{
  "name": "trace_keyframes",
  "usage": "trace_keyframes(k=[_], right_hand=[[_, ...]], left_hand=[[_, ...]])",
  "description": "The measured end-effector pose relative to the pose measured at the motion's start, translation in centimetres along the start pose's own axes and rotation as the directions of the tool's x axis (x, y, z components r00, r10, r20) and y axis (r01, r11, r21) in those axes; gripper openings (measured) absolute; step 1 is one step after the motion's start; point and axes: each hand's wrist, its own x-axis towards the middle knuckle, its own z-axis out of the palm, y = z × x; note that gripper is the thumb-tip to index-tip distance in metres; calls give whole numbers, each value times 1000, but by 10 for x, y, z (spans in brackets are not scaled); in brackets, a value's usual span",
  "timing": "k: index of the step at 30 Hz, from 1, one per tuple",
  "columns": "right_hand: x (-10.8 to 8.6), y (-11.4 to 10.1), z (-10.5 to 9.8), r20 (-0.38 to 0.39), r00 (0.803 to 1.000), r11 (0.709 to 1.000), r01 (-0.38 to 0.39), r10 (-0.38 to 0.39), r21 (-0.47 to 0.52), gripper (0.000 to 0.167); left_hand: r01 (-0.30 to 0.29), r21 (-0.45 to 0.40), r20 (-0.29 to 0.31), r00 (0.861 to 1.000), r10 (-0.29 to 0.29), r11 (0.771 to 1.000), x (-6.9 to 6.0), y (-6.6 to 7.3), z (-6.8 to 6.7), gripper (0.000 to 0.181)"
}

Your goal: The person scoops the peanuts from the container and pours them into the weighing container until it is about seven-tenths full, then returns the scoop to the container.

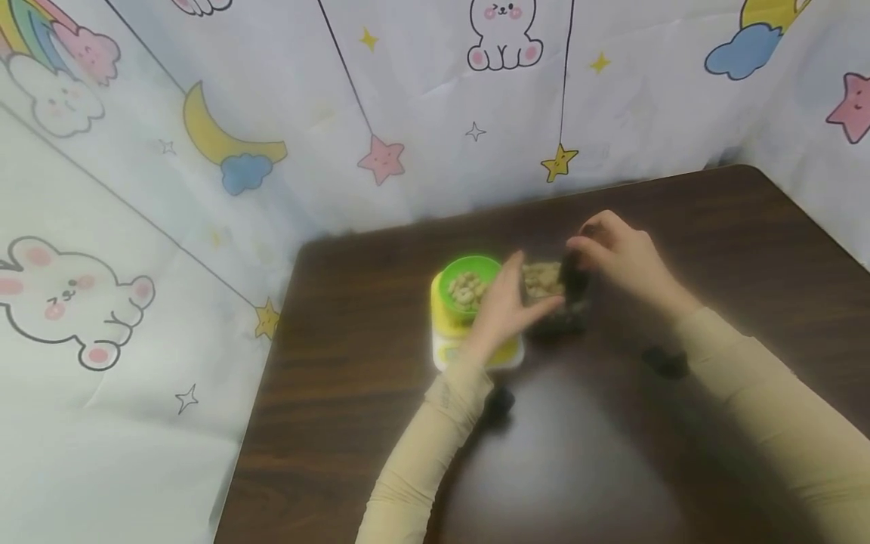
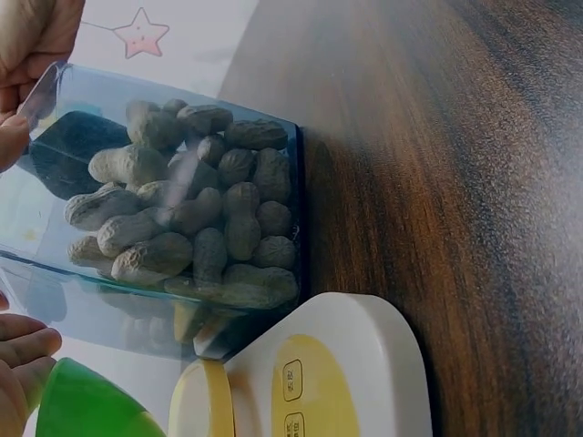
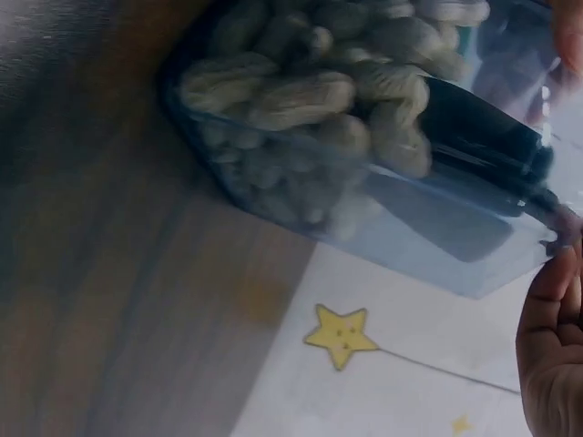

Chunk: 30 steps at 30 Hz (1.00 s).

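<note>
A clear plastic container (image 2: 264, 319) of unshelled peanuts (image 2: 241, 218) stands on the table. My left hand (image 1: 506, 310) grips its left side, thumb along the near side and fingers on the far side. At the container's right, my right hand (image 1: 621, 253) pinches the end of a dark scoop (image 3: 483, 137), whose broad part lies inside against the peanuts. Beside the container, a green bowl (image 1: 495, 264) with pale nuts (image 1: 467, 290) sits on a yellow and white kitchen scale (image 1: 442, 355). My left hand partly covers the bowl and scale.
The dark wood-grain table (image 1: 353, 393) runs up to a white curtain (image 1: 435, 91) printed with stars, moons and rabbits. Blurred dark wrist mounts (image 1: 499, 408) show below my sleeves. The scale stands close to the container's left side.
</note>
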Motion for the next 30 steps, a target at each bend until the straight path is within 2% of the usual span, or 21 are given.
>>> trace_keyframes(k=[6,12,18,26,30], right_hand=[[-2,10,-1,-15,999,998,-47,48,36,40],[-10,16,-3,-9,1000,999,-30,30,27,34],[-11,21,1,-31,999,995,-28,31,96,30],[-1,30,4,-29,989,980,-141,146,141,47],[8,48,12,-26,983,957,-169,180,236,47]], left_hand=[[11,-9,8,1000,-10,1000,0,1,-1,102],[14,-21,6,1000,-14,1000,1,1,-2,101],[-1,-21,10,1000,1,1000,2,1,-2,101],[-6,-39,21,1000,7,999,2,2,-1,100],[18,-57,23,1000,-17,998,-1,2,-3,100]])
